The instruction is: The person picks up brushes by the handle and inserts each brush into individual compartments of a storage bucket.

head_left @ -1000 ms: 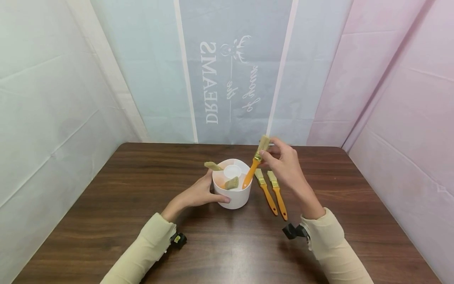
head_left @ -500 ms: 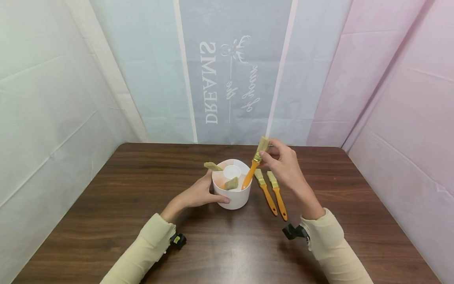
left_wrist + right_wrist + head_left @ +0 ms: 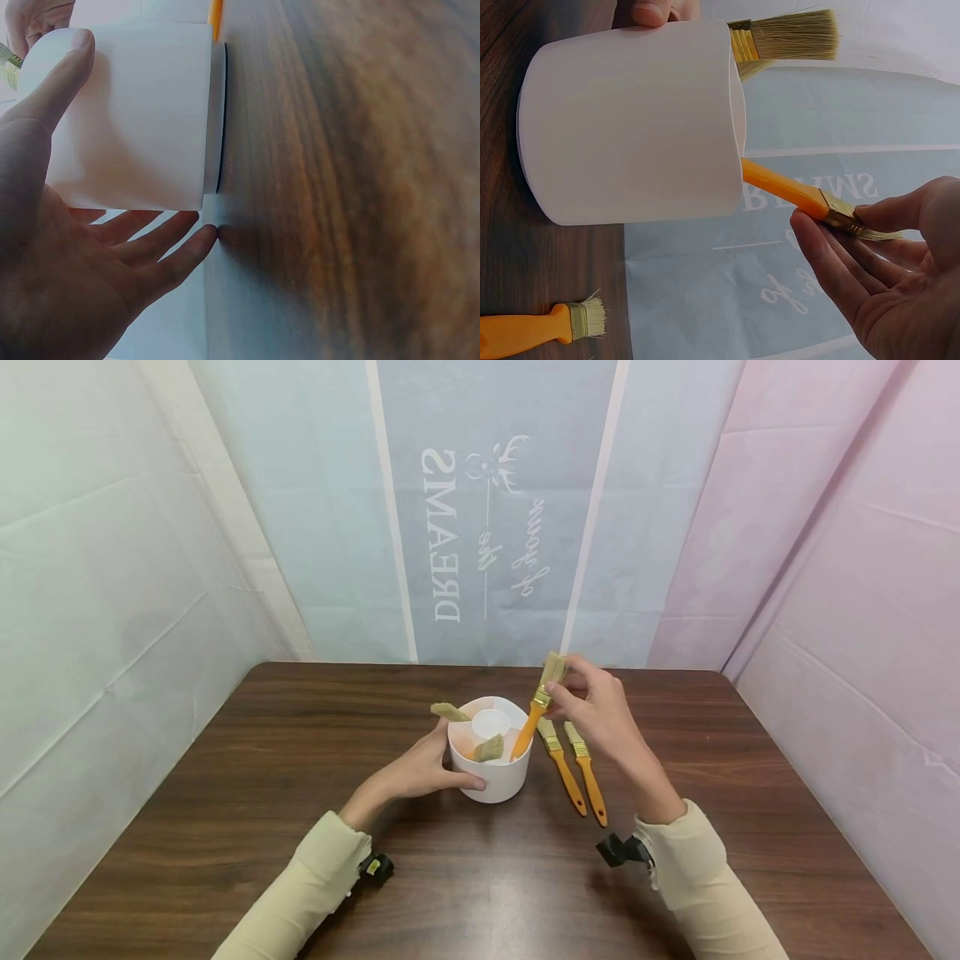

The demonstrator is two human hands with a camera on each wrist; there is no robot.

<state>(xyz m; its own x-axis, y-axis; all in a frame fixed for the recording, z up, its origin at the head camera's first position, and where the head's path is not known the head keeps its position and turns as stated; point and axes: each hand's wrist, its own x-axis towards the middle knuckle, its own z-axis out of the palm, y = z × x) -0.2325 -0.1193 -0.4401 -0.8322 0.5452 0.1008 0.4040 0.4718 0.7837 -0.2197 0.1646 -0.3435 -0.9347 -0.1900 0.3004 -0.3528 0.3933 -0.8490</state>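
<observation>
A round white divided organizer [image 3: 491, 783] stands on the table, with a small round cup in its middle. My left hand [image 3: 423, 766] grips its left side, thumb across the front and fingers around the back. Two paintbrushes stand in it bristles up: one front paintbrush [image 3: 490, 747] and one rear-left paintbrush [image 3: 450, 712]. My right hand [image 3: 597, 706] pinches a third paintbrush [image 3: 528, 727] by its metal band and bristles. That brush's orange handle points down inside the organizer's right rim, as the right wrist view [image 3: 780, 186] also bears out.
Two more orange-handled paintbrushes, a left one [image 3: 566, 772] and a right one [image 3: 590, 777], lie side by side on the brown wooden table [image 3: 225, 810], right of the organizer and beneath the right hand. A printed cloth backdrop [image 3: 495, 552] rises behind the table's far edge.
My right hand and its paintbrush have shifted slightly left and down, the handle end sinking a little lower at the organizer's rim. The left hand keeps its grip in place.
</observation>
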